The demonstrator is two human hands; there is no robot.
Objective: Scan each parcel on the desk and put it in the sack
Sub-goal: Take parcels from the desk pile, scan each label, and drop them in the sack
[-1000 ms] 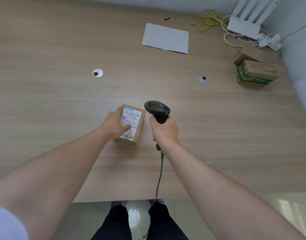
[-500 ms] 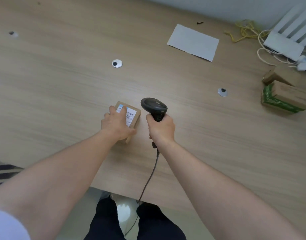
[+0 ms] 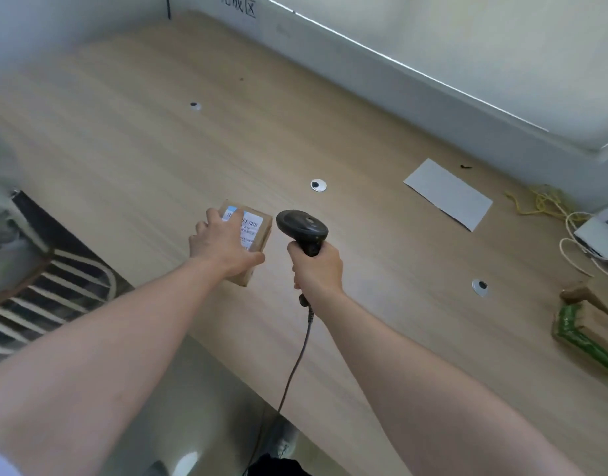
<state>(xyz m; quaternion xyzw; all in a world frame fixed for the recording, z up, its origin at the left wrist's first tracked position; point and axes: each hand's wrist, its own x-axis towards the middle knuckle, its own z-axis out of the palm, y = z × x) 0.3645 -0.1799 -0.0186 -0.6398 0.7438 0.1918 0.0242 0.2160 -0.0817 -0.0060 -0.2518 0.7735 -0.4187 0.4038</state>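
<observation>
A small brown cardboard parcel with a white barcode label lies on the wooden desk near its front edge. My left hand grips it from above, fingers over the label and thumb along its near side. Just to the right, my right hand holds the handle of a black corded barcode scanner, head up above the desk. At the far left, beyond the desk's edge, a pale sack shows in part and is blurred.
Two more brown parcels, one with green tape, lie at the right edge. A white sheet of paper, yellow and white cables and a white device sit at the back right. A wall runs behind the desk.
The view has swung left, bringing the sack and the desk's left end into sight. My left hand has closed further over the parcel. The scanner stays beside it.
</observation>
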